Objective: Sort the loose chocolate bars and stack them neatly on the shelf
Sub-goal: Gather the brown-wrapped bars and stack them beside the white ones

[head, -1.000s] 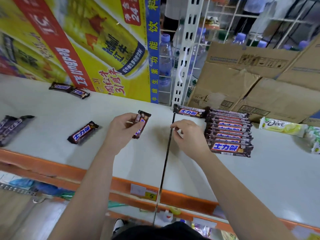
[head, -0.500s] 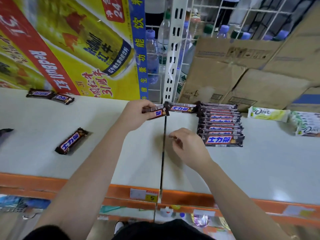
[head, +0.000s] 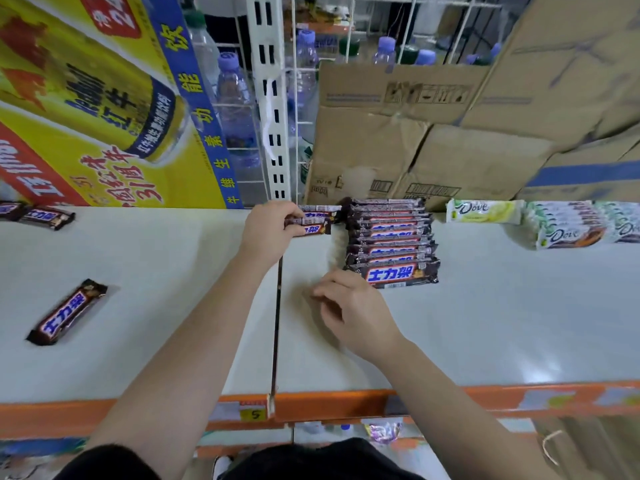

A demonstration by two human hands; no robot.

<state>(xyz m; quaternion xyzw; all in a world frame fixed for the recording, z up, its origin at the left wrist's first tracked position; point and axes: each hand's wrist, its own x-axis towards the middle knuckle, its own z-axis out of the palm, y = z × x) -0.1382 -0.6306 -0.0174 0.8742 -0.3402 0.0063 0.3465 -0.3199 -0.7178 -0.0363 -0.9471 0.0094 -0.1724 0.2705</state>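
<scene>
left hand [head: 272, 234] now holds its bar [head: 313, 227] level at the back of the shelf [head: 156, 271], just beside the stack [head: 391, 245]. A second ago it is mid-shelf, bar tilted.

Stacked brown bars [head: 391, 249] sit at the back edge of the shelf [head: 502, 323], a held bar [head: 313, 229] just left of them, a loose bar [head: 67, 311] slanted front-left.

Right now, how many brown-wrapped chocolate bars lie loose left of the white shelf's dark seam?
3: one brown-wrapped chocolate bar near the front, two side by side at the back below the yellow poster; more may hide off-frame.
</scene>
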